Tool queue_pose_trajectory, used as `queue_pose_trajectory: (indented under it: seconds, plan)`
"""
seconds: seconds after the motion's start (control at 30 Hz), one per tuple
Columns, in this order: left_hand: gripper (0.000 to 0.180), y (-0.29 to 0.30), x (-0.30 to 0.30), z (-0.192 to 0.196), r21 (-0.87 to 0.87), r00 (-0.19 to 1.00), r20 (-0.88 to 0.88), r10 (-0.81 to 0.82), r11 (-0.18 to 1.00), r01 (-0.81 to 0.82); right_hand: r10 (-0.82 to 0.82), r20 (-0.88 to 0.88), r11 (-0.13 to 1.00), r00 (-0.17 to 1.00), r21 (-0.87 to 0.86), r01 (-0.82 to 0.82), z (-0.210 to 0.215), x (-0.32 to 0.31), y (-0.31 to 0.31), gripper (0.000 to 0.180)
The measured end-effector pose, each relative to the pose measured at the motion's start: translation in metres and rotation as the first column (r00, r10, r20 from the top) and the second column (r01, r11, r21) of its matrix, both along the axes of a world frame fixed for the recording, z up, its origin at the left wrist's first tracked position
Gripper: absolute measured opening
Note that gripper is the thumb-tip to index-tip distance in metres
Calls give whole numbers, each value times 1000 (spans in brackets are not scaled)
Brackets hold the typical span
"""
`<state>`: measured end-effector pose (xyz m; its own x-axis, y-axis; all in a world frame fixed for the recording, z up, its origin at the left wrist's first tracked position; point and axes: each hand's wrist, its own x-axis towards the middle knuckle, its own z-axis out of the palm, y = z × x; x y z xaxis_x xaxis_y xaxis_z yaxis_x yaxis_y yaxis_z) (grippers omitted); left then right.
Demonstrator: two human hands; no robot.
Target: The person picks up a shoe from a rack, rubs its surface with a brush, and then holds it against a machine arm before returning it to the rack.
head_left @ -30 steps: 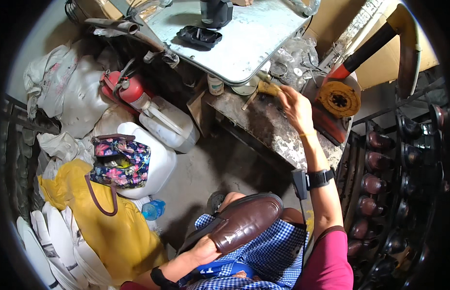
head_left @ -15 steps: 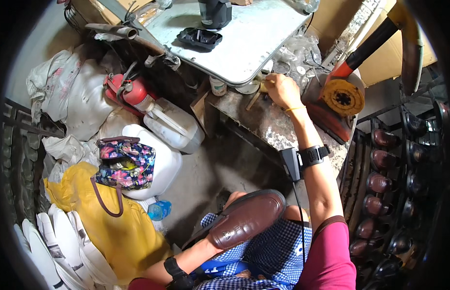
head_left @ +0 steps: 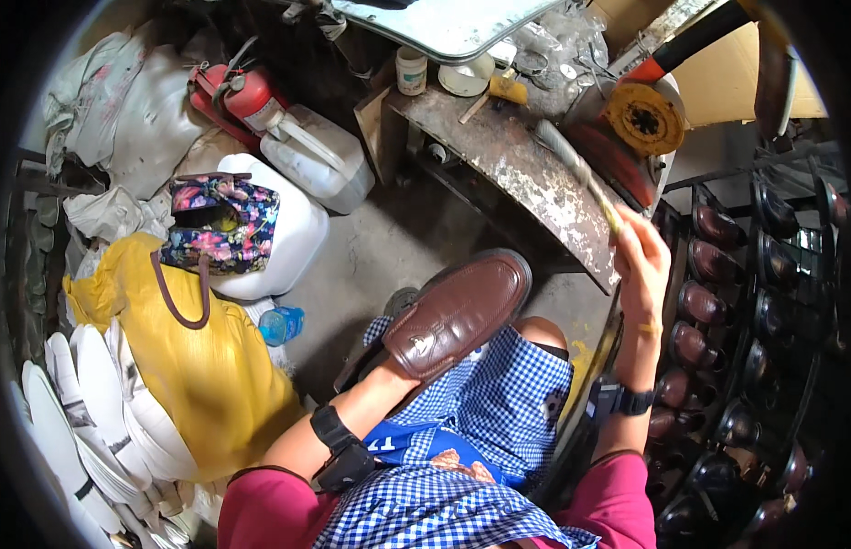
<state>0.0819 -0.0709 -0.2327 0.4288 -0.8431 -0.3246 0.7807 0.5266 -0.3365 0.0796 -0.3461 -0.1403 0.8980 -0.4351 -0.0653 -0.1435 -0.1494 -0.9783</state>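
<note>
A brown leather shoe (head_left: 455, 314) is carried on the left hand (head_left: 400, 364), which is pushed inside it, so the fingers are hidden and it cannot be told whether they are spread or bent. The shoe is held above the lap, over a blue and white checked apron (head_left: 480, 430), with its toe pointing up and to the right. The right hand (head_left: 643, 261) is raised beside the edge of the tabletop (head_left: 526, 174), and its fingers are closed around the handle of a brush (head_left: 576, 174); the brush is blurred, and its bristle end is seen over the worn, stained surface.

On the tabletop a small white jar (head_left: 411, 69), a white bowl (head_left: 468, 77) and a yellow piece (head_left: 508, 88) are standing, and at its right end a red machine with a round orange disc (head_left: 643, 117) is placed. On the floor to the left a red fire extinguisher (head_left: 242, 91), two white plastic canisters (head_left: 307, 165), a flowered bag (head_left: 222, 224), a yellow sack (head_left: 201, 366) and a small blue bottle (head_left: 281, 324) are crowded together. White shoe soles (head_left: 78, 412) are stacked at the lower left. At the right a dark rack with brown shoes (head_left: 709, 302) is partly lost in shadow, and its far part is hard to make out.
</note>
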Motion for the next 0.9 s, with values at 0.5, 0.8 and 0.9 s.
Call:
queue_pose_trajectory:
  seconds: [0.5, 0.8, 0.9]
  plan:
    - [38, 14, -41, -55, 79, 916, 353, 189, 970, -231, 371, -27, 750, 928, -580, -317, 20, -101, 48, 30]
    - [35, 7, -47, -47, -14, 904, 389, 175, 983, -184, 381, -22, 752, 924, -574, -323, 23, -109, 39, 26]
    - [34, 6, -46, -35, 188, 931, 339, 132, 961, -204, 366, -65, 798, 929, -492, -348, 26, -115, 19, 25]
